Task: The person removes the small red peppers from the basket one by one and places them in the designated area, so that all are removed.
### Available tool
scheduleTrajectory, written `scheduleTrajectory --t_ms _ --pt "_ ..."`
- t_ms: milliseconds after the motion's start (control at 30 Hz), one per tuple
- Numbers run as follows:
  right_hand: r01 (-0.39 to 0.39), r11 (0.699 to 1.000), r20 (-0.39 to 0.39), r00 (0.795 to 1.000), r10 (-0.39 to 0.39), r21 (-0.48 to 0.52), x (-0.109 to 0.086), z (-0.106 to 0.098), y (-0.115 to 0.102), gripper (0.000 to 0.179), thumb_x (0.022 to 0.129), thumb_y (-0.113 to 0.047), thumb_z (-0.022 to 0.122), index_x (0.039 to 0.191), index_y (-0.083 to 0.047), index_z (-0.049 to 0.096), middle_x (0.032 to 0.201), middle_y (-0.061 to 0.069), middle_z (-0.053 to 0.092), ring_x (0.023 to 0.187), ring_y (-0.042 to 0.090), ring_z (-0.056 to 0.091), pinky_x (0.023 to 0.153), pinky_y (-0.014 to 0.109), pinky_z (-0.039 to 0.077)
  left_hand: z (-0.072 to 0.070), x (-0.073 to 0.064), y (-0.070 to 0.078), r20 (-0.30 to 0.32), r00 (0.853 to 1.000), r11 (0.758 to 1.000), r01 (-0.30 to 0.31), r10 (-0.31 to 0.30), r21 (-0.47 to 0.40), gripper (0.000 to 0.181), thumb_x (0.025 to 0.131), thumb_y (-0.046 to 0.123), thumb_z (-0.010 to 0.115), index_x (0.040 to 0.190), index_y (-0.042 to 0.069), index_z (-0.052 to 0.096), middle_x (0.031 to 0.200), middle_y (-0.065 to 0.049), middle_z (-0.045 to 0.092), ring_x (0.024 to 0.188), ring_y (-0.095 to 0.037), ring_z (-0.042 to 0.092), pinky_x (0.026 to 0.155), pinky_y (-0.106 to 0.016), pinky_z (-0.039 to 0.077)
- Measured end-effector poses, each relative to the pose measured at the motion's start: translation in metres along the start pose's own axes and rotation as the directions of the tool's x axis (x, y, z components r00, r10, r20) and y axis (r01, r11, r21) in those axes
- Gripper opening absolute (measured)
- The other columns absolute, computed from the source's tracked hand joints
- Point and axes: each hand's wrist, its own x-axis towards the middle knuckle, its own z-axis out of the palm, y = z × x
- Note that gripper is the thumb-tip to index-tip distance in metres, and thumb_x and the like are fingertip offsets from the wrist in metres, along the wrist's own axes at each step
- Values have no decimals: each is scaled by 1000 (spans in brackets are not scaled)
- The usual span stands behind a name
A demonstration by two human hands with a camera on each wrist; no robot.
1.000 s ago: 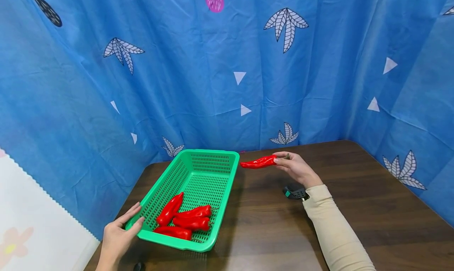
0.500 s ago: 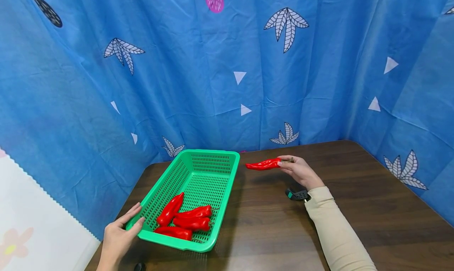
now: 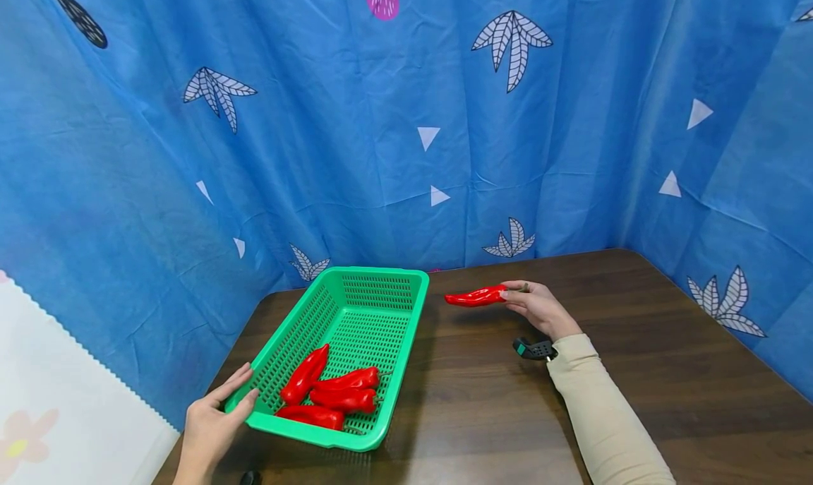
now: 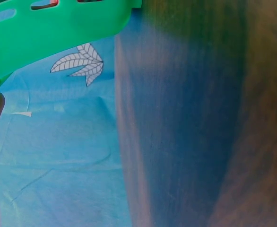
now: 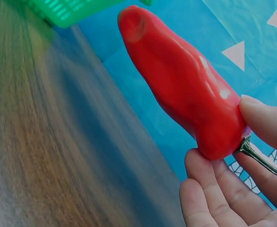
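My right hand (image 3: 540,308) holds a long red pepper (image 3: 476,296) by its stem end, to the right of the basket's far end. Close up in the right wrist view, the thumb presses one side of the pepper (image 5: 181,85) and fingers support the other; its green stem (image 5: 261,158) trails over the palm. My left hand (image 3: 212,428) grips the near left corner of a green plastic basket (image 3: 416,322), thumb over the rim. Several red peppers (image 3: 343,399) lie in the basket's near half. The left wrist view shows the basket's outside (image 4: 58,38) and a bit of the hand.
A dark wooden table (image 3: 483,400) extends to the right of the basket. Behind it hangs a blue patterned curtain (image 3: 381,153). A black strap (image 3: 533,349) sits at my right wrist. White flowered cloth (image 3: 82,400) shows at the left.
My right hand has moved slightly right and toward me with the red pepper, away from the basket. The left hand and the basket have stayed in place.
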Motion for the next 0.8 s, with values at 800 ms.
scheduleTrajectory --t_ms 800 --pt "-46 998 -76 996 42 -48 1 0 6 62 99 -13 63 152 5 35 160 26 25 134 31 48 114 41 38 0 -1 -2 2 1000 1000 -9 9 -8 40 85 10 81 124 4 72 125 20 60 97 31 49 77 -1 48"
